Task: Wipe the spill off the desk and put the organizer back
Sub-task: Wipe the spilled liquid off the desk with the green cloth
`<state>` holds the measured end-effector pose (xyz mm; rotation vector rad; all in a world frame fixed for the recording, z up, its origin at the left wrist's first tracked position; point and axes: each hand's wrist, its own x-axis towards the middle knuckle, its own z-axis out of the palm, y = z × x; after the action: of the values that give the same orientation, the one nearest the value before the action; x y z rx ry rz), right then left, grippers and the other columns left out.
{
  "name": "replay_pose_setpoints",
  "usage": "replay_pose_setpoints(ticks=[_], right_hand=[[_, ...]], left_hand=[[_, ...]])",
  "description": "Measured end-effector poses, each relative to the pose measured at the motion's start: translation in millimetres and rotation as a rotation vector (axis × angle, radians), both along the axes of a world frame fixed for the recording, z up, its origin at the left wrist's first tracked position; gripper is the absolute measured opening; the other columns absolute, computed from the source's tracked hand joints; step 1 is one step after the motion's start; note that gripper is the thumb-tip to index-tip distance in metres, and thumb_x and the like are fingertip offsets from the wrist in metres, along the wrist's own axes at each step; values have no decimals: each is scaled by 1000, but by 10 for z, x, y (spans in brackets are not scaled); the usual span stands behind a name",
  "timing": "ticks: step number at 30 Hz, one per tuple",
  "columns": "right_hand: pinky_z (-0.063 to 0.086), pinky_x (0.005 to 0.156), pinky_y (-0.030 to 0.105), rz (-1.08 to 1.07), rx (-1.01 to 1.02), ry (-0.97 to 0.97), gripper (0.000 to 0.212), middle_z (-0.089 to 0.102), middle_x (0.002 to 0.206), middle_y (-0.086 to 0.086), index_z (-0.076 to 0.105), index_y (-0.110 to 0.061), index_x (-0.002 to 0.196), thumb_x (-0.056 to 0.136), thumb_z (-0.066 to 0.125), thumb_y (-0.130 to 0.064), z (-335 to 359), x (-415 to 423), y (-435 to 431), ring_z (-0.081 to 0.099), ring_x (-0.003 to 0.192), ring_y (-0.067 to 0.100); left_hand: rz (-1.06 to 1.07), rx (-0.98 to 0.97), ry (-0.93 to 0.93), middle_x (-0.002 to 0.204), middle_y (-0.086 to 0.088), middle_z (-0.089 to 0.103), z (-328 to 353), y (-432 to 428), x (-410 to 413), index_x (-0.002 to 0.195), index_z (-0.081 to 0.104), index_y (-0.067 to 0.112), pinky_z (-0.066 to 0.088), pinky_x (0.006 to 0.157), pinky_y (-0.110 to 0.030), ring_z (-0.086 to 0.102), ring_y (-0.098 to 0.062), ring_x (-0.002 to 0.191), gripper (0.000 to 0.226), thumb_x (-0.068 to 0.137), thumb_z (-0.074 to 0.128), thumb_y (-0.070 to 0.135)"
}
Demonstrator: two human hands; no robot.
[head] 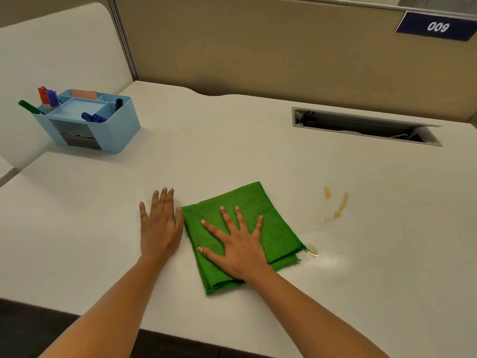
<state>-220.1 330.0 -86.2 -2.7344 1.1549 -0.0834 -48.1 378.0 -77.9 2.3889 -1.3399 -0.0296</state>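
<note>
A folded green cloth (268, 215) lies flat on the white desk (232, 151). My right hand (237, 244) presses on it, palm down with fingers spread. Beside the cloth's left edge, my left hand (160, 226) rests flat on the desk with fingers together. Yellowish spill streaks (338, 205) mark the desk to the right of the cloth, and a small puddle (312, 250) sits at the cloth's near right corner. The light blue organizer (103, 125), holding markers and a pink pad, stands at the far left.
An open cable slot (366, 126) is cut into the desk at the far right. Beige partition walls (258, 47) close the back and left. A dark blue tag reading 009 (437, 27) hangs top right. The desk's front edge runs just below my forearms.
</note>
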Motion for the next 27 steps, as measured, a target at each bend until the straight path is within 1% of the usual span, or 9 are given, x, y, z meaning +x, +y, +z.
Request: replay_pose_setpoints(ticks=[4,7,12,16,20,27], right_hand=[[-24,99,66,35,7,2,62,-7,158,-7,-3,-62,135,77,11,-79,22,-230,43,-13,145,25],[-24,99,64,73,6,26,60,-7,158,-7,-3,-62,134,78,14,-78,49,-411,12,-13,145,24],[-26,98,62,120,-8,56,59,-7,158,-9,-4,-63,133,79,16,-77,77,-687,-90,-13,145,22],[-26,98,61,138,-14,70,58,-8,158,-11,-10,-65,129,78,13,-78,74,-869,-193,-16,144,20],[-25,99,61,125,-17,79,57,-11,156,-13,-13,-69,126,75,8,-81,70,-1091,-321,-19,142,17],[-22,100,61,99,-15,90,55,-15,153,-16,-17,-72,122,73,4,-82,68,-1408,-630,-20,140,14]], left_hand=[[2,3,8,155,-7,21,8,26,-28,144,18,13,-2,118,-46,10,-20,145,53,94,17,30],[12,7,31,156,-6,18,10,31,-42,145,17,14,-2,118,-46,8,-19,145,50,96,24,25],[6,6,65,156,-4,15,22,74,-110,145,15,15,-4,118,-44,5,-17,145,50,96,22,26],[17,-1,90,157,-4,14,31,95,-256,145,14,16,-5,118,-44,4,-17,146,50,97,23,26],[46,-1,101,157,-3,12,29,118,-392,145,13,17,-6,118,-44,2,-16,146,50,97,22,26],[72,12,98,157,-2,12,28,127,-444,145,12,17,-7,118,-43,2,-15,146,51,97,22,25]])
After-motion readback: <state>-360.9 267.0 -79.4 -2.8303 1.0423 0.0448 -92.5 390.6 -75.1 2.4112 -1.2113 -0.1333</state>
